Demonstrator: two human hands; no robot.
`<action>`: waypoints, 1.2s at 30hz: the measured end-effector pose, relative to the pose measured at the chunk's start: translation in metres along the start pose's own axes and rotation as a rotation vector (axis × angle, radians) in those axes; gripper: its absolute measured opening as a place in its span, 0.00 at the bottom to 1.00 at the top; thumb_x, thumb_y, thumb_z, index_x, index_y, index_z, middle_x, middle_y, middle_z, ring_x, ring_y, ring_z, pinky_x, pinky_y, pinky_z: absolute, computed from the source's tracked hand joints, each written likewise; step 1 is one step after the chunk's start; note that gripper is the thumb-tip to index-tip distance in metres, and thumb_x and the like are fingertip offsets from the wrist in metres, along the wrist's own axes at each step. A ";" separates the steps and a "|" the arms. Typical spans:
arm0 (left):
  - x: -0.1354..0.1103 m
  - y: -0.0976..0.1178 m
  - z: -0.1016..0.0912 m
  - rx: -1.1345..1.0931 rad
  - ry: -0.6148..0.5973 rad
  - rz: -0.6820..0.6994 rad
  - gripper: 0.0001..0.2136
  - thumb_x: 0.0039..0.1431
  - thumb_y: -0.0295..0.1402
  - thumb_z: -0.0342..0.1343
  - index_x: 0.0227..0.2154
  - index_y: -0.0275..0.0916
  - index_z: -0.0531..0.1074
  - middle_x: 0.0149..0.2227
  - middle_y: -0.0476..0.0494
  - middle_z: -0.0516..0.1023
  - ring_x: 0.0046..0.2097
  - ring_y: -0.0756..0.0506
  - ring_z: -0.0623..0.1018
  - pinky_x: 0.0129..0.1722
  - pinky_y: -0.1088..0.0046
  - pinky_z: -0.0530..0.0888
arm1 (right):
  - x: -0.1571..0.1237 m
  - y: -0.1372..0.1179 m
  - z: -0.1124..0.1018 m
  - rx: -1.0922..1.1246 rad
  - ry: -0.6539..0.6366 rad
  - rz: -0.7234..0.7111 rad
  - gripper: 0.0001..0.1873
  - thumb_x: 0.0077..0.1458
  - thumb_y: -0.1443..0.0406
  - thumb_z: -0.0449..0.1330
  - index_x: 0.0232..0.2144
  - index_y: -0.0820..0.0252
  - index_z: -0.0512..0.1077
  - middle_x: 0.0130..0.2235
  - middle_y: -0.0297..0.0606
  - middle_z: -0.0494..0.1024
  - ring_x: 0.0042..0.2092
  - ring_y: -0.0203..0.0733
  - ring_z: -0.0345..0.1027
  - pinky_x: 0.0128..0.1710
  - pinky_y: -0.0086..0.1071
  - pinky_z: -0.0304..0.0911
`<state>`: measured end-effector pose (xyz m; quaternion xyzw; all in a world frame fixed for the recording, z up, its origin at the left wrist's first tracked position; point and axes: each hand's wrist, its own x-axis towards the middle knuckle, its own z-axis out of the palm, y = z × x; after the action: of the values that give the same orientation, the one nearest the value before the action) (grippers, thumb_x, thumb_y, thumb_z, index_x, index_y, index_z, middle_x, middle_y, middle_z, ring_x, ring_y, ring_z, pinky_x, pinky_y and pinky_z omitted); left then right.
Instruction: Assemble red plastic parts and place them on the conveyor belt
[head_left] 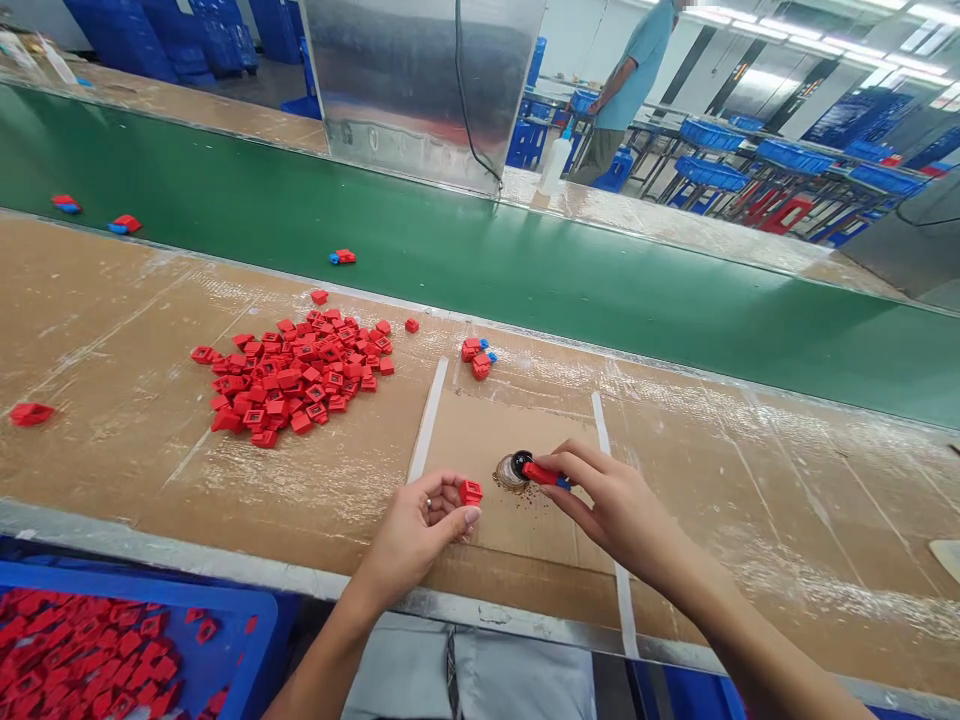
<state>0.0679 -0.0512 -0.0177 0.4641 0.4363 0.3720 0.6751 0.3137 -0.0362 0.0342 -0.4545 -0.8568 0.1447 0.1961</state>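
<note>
My left hand (420,525) pinches a small red plastic block (471,492) with a square hollow, between thumb and fingers. My right hand (607,500) is closed on a red-and-blue plastic piece (541,474). The red end of that piece meets a round black part (520,463) at a small clear, round container (510,474) on the cardboard; whether it goes inside I cannot tell. Dark specks lie around the container. Left of my hands spreads a heap of red blocks (300,370). Two red-and-blue pieces (480,365) lie beyond my left hand.
Beyond the cardboard-covered bench runs a green conveyor belt (450,270) carrying several red-and-blue pieces (343,257). A blue bin (247,605) of red blocks stands lower left. White tape strips (429,420) edge the work spot. A white bottle (555,165) and a person (637,70) are farther back.
</note>
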 end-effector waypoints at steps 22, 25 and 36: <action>-0.006 0.001 0.012 -0.053 -0.065 0.030 0.07 0.58 0.31 0.59 0.39 0.39 0.70 0.32 0.50 0.70 0.33 0.51 0.71 0.35 0.76 0.69 | -0.001 -0.004 0.004 0.060 0.116 0.065 0.09 0.67 0.63 0.53 0.46 0.56 0.70 0.41 0.42 0.75 0.41 0.43 0.72 0.39 0.36 0.68; -0.004 -0.003 0.019 -0.052 -0.068 0.030 0.07 0.59 0.30 0.57 0.41 0.39 0.69 0.33 0.50 0.69 0.34 0.50 0.70 0.36 0.76 0.69 | 0.000 -0.002 0.003 0.074 0.152 0.081 0.09 0.66 0.63 0.54 0.48 0.56 0.70 0.43 0.42 0.75 0.43 0.44 0.72 0.41 0.37 0.68; -0.002 -0.008 0.023 -0.112 -0.092 -0.011 0.10 0.59 0.35 0.60 0.41 0.38 0.71 0.28 0.51 0.70 0.30 0.51 0.70 0.31 0.77 0.68 | -0.009 -0.034 0.006 0.280 0.224 0.133 0.10 0.64 0.63 0.57 0.47 0.55 0.72 0.41 0.43 0.77 0.39 0.44 0.72 0.38 0.35 0.70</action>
<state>0.0897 -0.0622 -0.0200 0.4398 0.3860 0.3705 0.7214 0.2910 -0.0625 0.0414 -0.4917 -0.7691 0.2237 0.3415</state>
